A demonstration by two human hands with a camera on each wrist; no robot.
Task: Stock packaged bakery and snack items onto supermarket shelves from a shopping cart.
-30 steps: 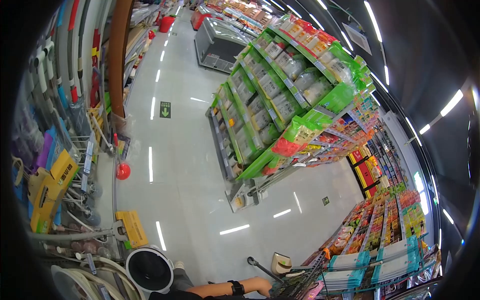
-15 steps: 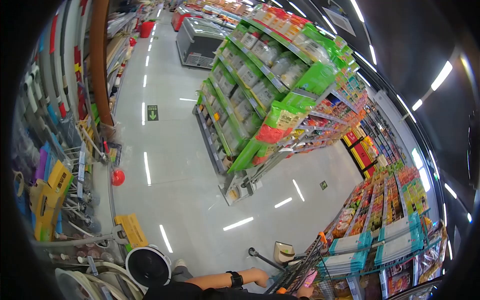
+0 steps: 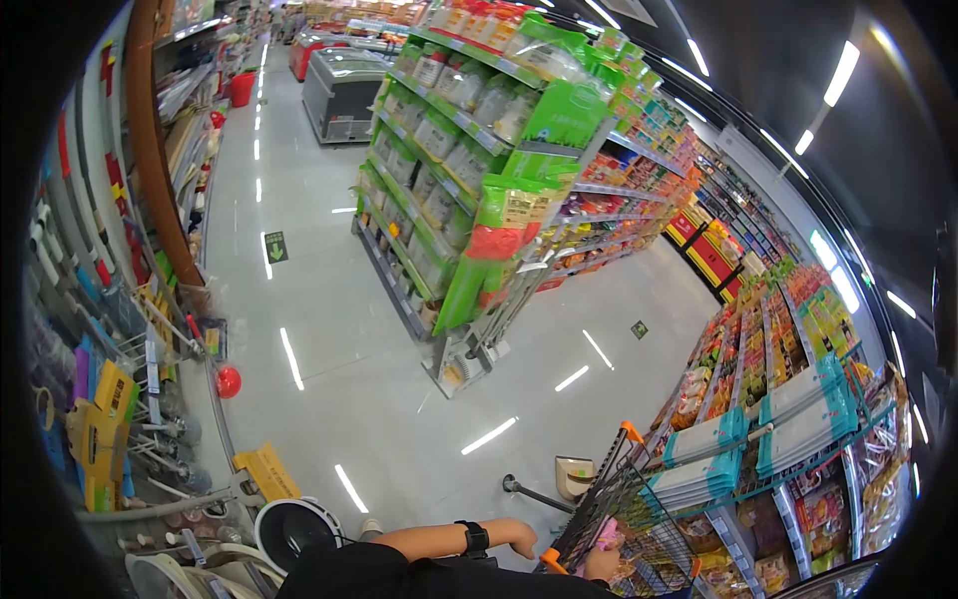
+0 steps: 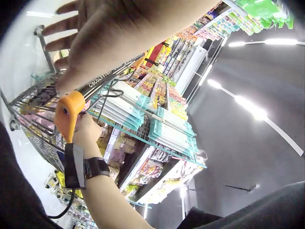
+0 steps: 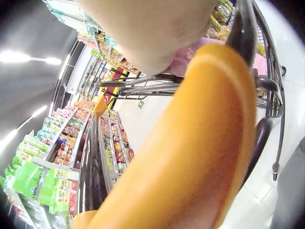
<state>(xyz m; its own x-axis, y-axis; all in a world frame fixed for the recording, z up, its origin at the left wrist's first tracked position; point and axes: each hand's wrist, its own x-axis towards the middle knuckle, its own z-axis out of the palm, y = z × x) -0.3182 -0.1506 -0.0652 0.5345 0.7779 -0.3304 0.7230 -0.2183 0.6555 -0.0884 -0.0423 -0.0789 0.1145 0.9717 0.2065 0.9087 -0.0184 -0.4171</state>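
A dark wire shopping cart [image 3: 649, 524] with orange corner pieces stands at the lower right of the head view. My right hand [image 3: 602, 564] reaches into its basket and holds a pink package [image 3: 608, 534]. The same pink package [image 5: 190, 55] shows partly behind the hand in the right wrist view, where a large orange corner piece [image 5: 186, 138] fills the front. My left hand [image 4: 109, 38] is extended beside the cart's rail, its fingers straight and spread, holding nothing. In the head view, the left hand [image 3: 514, 536] is just left of the cart.
A shelf rack with green-edged tiers [image 3: 449, 170] stands ahead across the floor. Snack shelves [image 3: 738, 369] and stacked white-and-teal packs [image 3: 808, 419] line the right. Mops and yellow cards [image 3: 100, 439] hang at left. A dark-lined bucket [image 3: 294, 529] and a dustpan [image 3: 574, 476] are low in view.
The view has turned rightward, and the cart has come further into sight. My right hand, unseen at first, appears in the basket with the pink package. The left hand stays beside the cart.
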